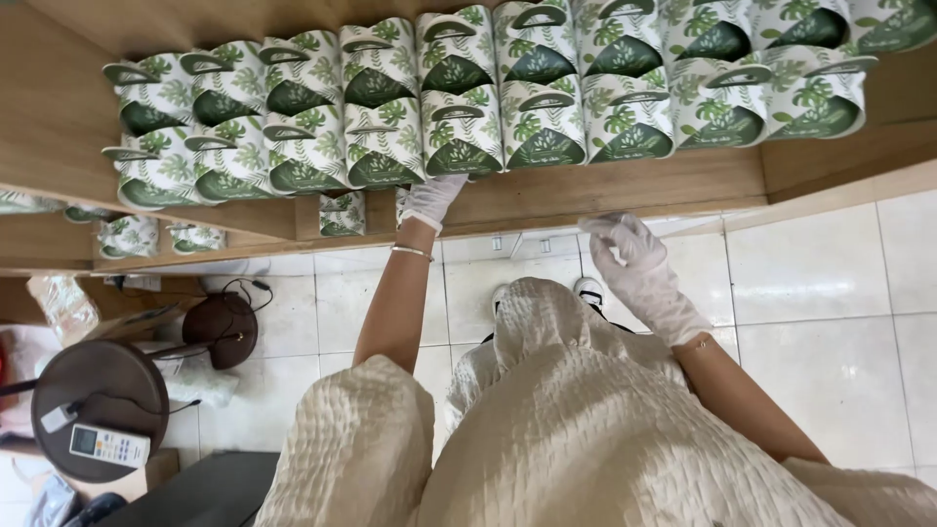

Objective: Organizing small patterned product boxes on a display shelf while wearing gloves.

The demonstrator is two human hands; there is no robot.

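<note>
Far left of both hands, on the tiled floor, a round stool carries a white remote, with a smaller dark stool and a cable just beyond it. Up from there, the wooden shelf holds two stacked rows of leaf-printed gift boxes, white and green with cut-out handles, packed side by side; a few more boxes sit on the lower shelf, left of the left hand. The left hand, gloved in white with a thin bangle at the wrist, reaches up to the underside of the bottom row, its fingers touching a box; whether its grip has closed on that box I cannot tell, since the fingertips are hidden behind the shelf edge. To do this well, I judge it best to support the box from below and keep it square to its neighbours, as the folded card looks light and easy to crush or knock askew. Right of it, the right hand, also gloved, hangs free below the shelf front with fingers loosely spread, holding nothing. The person's cream quilted garment fills the foreground, and the pale glossy tiles run out to the right.
</note>
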